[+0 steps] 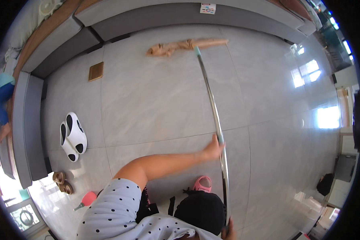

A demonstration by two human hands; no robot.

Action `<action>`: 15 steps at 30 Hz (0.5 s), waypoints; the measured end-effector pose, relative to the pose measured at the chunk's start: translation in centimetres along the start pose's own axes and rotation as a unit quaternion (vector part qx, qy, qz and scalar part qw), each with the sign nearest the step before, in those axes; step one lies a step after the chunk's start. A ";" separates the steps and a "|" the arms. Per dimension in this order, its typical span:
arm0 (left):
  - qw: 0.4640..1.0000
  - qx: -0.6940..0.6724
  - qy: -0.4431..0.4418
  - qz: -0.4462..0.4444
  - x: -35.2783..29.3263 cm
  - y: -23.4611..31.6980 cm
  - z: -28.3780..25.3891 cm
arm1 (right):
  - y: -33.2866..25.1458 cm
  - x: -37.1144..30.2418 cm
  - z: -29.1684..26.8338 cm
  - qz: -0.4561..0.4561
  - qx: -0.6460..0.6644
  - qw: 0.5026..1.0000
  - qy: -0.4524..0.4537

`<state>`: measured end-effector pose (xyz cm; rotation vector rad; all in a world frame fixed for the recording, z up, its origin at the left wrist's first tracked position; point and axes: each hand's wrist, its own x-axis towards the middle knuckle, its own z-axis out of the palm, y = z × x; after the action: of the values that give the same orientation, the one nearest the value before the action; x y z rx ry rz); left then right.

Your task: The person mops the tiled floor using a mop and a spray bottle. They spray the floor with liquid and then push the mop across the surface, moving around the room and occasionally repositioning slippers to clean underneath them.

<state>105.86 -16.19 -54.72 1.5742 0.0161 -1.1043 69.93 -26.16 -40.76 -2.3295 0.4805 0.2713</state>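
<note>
A long shiny metal mop pole (212,100) runs from my body out across the floor. My left hand (213,149) is wrapped round its middle, with the arm stretched across in front of me. At the lower edge my right hand (229,232), partly cut off, grips the near end of the pole. A tan, ragged mop head (176,47) lies flat and wide on the grey tiles at the far end, joined to the pole by a light blue-green piece (197,51).
A grey sofa base (148,27) curves along the far and left sides, with a small white box (208,8) at it. White slippers (74,135), brown sandals (63,183), a red dustpan-like thing (89,198) and a brown floor plate (96,71) are at left. A person's leg (2,104) shows far left.
</note>
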 end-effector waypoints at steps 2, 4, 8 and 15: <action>0.988 0.049 0.124 0.074 4.8 -0.2 -4.0 | -0.5 8.3 0.5 0.010 0.018 0.997 -0.074; 0.967 0.122 0.177 0.133 3.8 0.9 -5.9 | -0.6 18.1 2.5 -0.003 0.033 0.998 -0.049; 0.997 0.080 -0.001 -0.007 -2.0 -0.3 -9.8 | -0.5 39.4 5.6 -0.037 0.144 0.989 -0.010; 0.979 0.115 0.050 -0.160 -10.1 -4.8 -16.2 | -7.3 58.4 4.7 -0.018 0.041 0.996 0.071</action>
<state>107.70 3.35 -53.46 1.8795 0.2229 -1.3108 125.74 -33.28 -58.66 -2.2834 0.5088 0.0675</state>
